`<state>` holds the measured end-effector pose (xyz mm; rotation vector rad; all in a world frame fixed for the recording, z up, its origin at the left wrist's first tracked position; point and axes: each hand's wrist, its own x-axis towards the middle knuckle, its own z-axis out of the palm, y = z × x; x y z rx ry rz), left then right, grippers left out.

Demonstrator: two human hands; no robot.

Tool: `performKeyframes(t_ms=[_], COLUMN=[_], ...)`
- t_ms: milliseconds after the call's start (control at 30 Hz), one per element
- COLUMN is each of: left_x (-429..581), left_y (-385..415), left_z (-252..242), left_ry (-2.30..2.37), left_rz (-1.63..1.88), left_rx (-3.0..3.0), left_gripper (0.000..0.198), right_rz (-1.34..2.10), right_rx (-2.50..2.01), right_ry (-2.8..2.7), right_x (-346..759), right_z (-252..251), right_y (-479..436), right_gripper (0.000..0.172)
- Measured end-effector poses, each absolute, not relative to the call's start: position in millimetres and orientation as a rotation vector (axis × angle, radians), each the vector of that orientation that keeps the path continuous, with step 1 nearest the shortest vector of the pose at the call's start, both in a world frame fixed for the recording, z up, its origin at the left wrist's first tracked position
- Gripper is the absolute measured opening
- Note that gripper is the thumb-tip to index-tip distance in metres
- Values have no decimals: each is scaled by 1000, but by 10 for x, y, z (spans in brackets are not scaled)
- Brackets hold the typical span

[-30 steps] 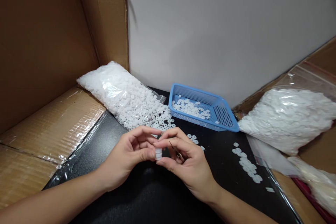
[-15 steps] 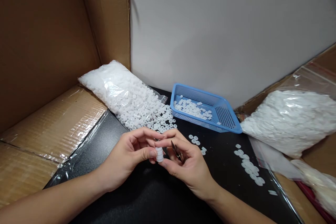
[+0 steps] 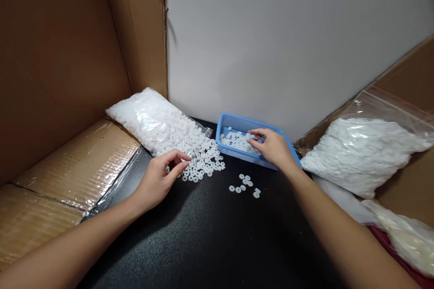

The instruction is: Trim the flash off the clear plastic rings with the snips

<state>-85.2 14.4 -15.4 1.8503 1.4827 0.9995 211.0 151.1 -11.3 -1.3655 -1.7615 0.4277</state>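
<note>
My right hand (image 3: 269, 144) reaches over the blue perforated basket (image 3: 222, 148). White plastic washers (image 3: 250, 137) show between its thumb and index finger, right above others lying in the basket. Over the near edge of a spilled heap of white plastic rings (image 3: 206, 159), my left hand (image 3: 166, 174) hovers with thumb and fingers curved and a gap between their tips. Nothing shows in that gap. The heap spreads from the mouth of a clear bag (image 3: 145, 115) packed with the same rings.
Several loose rings (image 3: 245, 180) lie on the black tabletop (image 3: 217, 235) in front of the basket. At right is another full clear bag (image 3: 366, 153), with a further plastic bag (image 3: 407, 235) below it. Cardboard (image 3: 61, 162) borders the left; a pale wall (image 3: 288, 45) stands behind.
My hands have parted from around a short stack of white washers. The right hand moved up to the basket, the left toward the heap. The dark metal piece in my right hand no longer shows.
</note>
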Motion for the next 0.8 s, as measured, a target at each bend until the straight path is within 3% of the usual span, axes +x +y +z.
performKeyframes(t_ms=[100, 200, 300, 367, 667, 800], left_x=[-854, -839, -814, -799, -876, -908], left_y=[236, 331, 390, 396, 359, 359], left_z=[-125, -98, -102, -123, -256, -260], left_ry=[1429, 1385, 1432, 1488, 1586, 1582], left_rz=[828, 606, 428, 346, 267, 259], left_rx=[2004, 2142, 2221, 2249, 2282, 2280], left_gripper=[13, 17, 22, 22, 9, 8], right_rz=[378, 394, 542, 597, 596, 615], right_rx=[-1299, -1161, -984, -924, -1025, -970], right_ry=[-1813, -1922, -2149, -2248, -2320, -2389], right_x=[2094, 1896, 1584, 1384, 1194, 1208], right_z=[-139, -188, -344, -483, -675, -626], right_y=[1454, 1149, 820, 672, 645, 673], right_gripper=[18, 19, 8, 13, 9, 24])
